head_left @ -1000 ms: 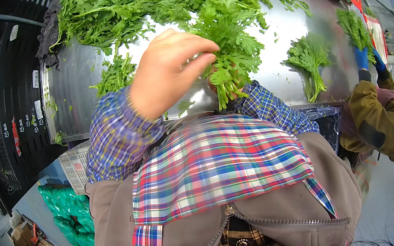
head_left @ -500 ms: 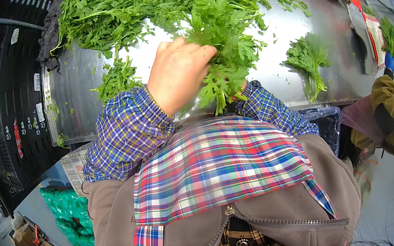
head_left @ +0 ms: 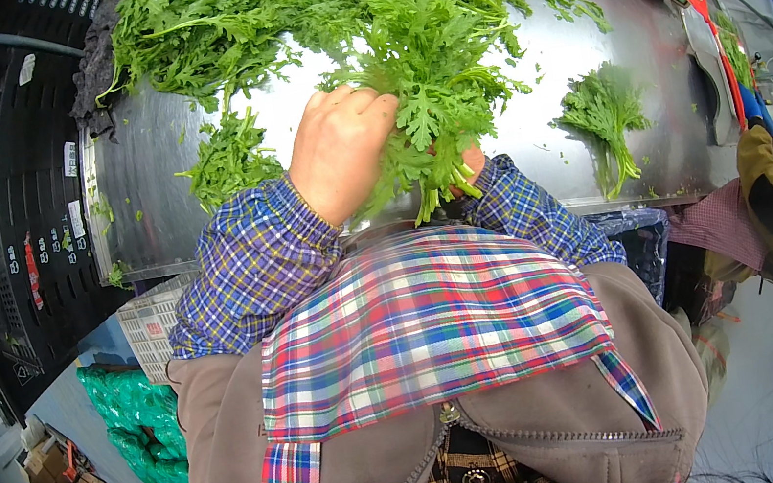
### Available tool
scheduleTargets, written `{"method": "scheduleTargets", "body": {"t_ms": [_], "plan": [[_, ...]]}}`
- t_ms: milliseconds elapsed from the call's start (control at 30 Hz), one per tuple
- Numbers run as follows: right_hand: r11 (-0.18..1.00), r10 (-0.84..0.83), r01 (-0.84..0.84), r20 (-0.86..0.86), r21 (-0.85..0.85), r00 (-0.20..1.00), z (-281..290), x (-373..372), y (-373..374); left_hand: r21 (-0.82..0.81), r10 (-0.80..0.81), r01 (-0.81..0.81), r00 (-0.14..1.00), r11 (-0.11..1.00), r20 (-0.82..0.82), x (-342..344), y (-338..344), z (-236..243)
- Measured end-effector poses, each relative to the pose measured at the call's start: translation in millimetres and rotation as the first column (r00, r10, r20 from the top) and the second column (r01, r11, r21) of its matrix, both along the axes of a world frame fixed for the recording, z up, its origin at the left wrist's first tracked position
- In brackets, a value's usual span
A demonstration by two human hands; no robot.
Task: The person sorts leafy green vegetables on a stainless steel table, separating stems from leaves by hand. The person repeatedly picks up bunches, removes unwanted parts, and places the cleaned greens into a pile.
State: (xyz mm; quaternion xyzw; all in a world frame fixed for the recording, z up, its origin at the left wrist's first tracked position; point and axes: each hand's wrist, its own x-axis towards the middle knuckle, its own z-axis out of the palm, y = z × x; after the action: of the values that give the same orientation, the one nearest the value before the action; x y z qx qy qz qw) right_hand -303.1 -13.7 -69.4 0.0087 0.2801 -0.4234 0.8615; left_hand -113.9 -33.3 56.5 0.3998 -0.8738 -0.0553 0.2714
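The bare left hand (head_left: 344, 149) has its fingers curled in at the left side of a big bunch of frilly, bright green leaves (head_left: 426, 68). I cannot tell if they pinch any. The bare right hand (head_left: 473, 167), partly hidden, has its fingers around the pale green stems (head_left: 434, 193). The bunch is over the near side of a shiny silver metal bench (head_left: 532, 152), in front of a wide green leafy pile (head_left: 228, 27)
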Motion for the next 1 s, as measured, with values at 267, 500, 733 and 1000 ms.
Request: {"method": "scheduleTargets", "body": {"t_ms": [267, 500, 733, 1000], "plan": [[0.972, -0.053, 0.015, 0.160, 0.233, 0.986, 14.5, 9.8, -8.5, -0.086, 0.045, -0.050, 0.998, 0.995, -0.052, -3.9, -6.3, -9.1], [0.984, 0.057, 0.060, 0.624, -0.166, 0.779, 7.0, 13.6, -8.6, 0.045, 0.059, -0.053, 0.988, 0.998, -0.142, -3.7, -7.0, -12.0], [0.971, 0.196, -0.075, 0.569, -0.229, 0.799, -15.9, 9.3, -21.3, 0.146, 0.150, -0.110, 0.940, 0.983, -0.307, -5.9, 1.0, -1.1], [0.989, 0.145, -0.105, 0.784, -0.102, 0.603, -16.9, 3.4, -21.8, 0.136, 0.284, -0.250, 0.818, 0.959, -0.500, 33.4, 1.3, 13.6]]}}
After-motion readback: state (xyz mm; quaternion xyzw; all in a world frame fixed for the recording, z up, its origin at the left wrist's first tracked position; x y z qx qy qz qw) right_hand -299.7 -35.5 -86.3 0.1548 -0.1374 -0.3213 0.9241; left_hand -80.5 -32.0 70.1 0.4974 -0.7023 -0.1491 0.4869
